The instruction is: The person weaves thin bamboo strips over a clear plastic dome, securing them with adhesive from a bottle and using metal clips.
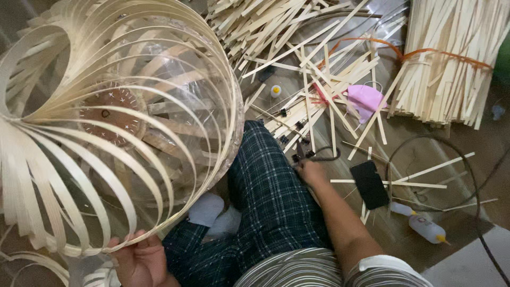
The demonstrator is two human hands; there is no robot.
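We steady the big bamboo-strip lampshade frame (106,127) with our left hand (139,261), whose fingers curl over and pinch the lower rim of thin curved strips at the bottom of the view. The frame rests tilted against our knee, over what looks like clear plastic, with a round brown disc (110,112) showing through its ribs. Our right hand (309,171) reaches out along the floor past our checked trouser leg (265,196), fingers closed down around small black binder clips (300,154) beside a dark cable loop; we cannot tell whether a clip is truly pinched.

Loose bamboo slats (313,101) lie scattered ahead, a tied bundle of slats (451,69) to the right, with a pink cloth (365,100), a black phone (369,184) and glue bottles (425,227) near.

We judge the risk to lie in the one-handed hold: with our eyes and reach on the clips, the frame could roll off the knee and splay or crack its strips, and our arm could sweep the slats or tip the glue
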